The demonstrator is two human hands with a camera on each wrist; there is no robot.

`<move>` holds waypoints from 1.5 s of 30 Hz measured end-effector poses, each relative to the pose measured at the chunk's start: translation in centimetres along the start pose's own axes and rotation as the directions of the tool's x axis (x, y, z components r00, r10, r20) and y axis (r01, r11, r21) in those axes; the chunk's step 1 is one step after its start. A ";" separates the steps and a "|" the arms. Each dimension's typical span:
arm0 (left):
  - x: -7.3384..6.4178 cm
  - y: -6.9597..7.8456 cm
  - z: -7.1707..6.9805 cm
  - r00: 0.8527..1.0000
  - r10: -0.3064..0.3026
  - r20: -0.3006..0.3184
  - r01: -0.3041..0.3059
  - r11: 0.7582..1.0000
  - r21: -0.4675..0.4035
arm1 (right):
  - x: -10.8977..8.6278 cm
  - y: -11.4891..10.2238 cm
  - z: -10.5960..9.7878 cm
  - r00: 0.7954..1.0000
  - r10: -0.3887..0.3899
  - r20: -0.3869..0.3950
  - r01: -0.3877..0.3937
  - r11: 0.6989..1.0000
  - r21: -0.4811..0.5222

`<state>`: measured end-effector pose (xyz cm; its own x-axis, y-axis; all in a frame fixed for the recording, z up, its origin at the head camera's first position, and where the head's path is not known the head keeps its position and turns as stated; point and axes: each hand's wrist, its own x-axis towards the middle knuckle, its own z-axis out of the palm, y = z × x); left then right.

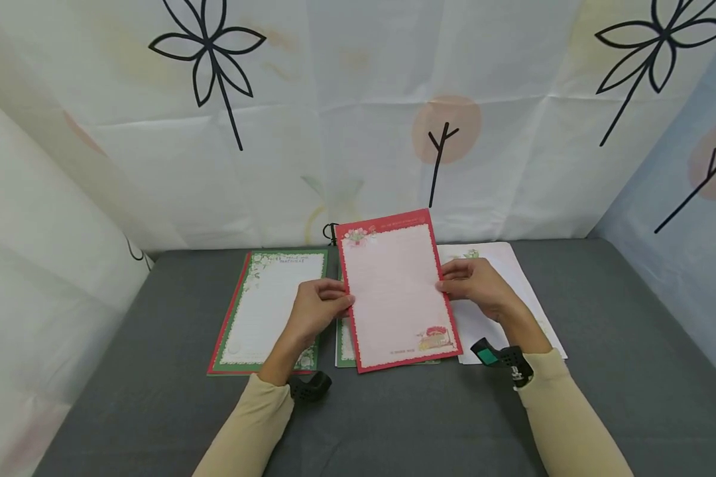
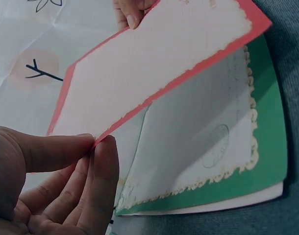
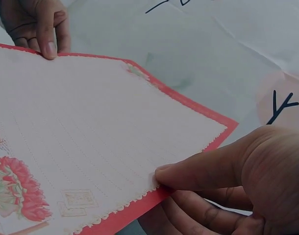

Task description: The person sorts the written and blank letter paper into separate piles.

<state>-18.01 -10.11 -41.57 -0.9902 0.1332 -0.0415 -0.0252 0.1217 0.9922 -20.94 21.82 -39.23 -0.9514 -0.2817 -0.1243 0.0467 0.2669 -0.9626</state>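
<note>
A red-bordered sheet of letter paper (image 1: 396, 298) with floral prints is held up, slightly tilted, between both hands. My left hand (image 1: 319, 308) pinches its left edge between thumb and fingers. On the opposite edge, my right hand (image 1: 477, 285) pinches it with the thumb on the printed face. Below the lifted sheet lies a green-bordered sheet (image 2: 269, 122) on white paper, mostly hidden in the head view. To the left rests a stack topped by another green-bordered sheet (image 1: 274, 298), with a red edge showing beneath. Pale sheets (image 1: 501, 265) lie at the right, partly behind my right hand.
Dark grey cloth (image 1: 155, 397) covers the table. White fabric (image 1: 358, 119) with line-drawn plants hangs behind it and along both sides. A small black cord (image 1: 330, 232) shows at the table's back edge. Each wrist wears a black strap-mounted device (image 1: 311, 387).
</note>
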 end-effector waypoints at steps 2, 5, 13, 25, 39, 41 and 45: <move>0.1 0.1 0.1 1.000 0.011 0.002 -0.011 1.000 0.003 | -0.1 -0.1 -0.3 1.000 -0.003 -0.006 0.003 1.000 -0.003; 0.2 0.6 0.5 1.000 0.019 0.000 -0.019 1.000 0.008 | -0.2 -0.1 -0.7 1.000 -0.014 -0.017 0.014 1.000 -0.010; 1.1 1.9 2.2 1.000 0.026 0.008 -0.025 1.000 -0.013 | -1.1 -0.4 -2.5 0.996 -0.046 -0.073 0.045 0.999 -0.025; 3.1 2.9 6.3 0.997 0.001 0.075 0.005 0.997 -0.080 | -2.7 0.1 -6.1 0.987 0.009 -0.159 -0.024 0.995 -0.092; 4.9 1.9 12.1 0.995 -0.051 0.080 0.056 0.996 -0.072 | -4.0 2.1 -9.7 0.959 0.111 -0.260 -0.139 0.986 -0.091; 5.0 1.7 12.8 0.995 -0.047 0.086 0.052 0.997 -0.056 | -4.2 2.3 -10.2 0.952 0.143 -0.272 -0.175 0.980 -0.098; 5.3 1.4 14.2 0.996 -0.016 0.083 0.016 1.000 -0.004 | -4.5 2.6 -10.7 0.928 0.209 -0.307 -0.255 0.960 -0.119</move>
<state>-21.32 4.70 -42.05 -0.9749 0.2123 -0.0668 -0.0418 0.1203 0.9919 -19.79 33.68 -38.61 -0.9671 0.0773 -0.2425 0.2514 0.4375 -0.8633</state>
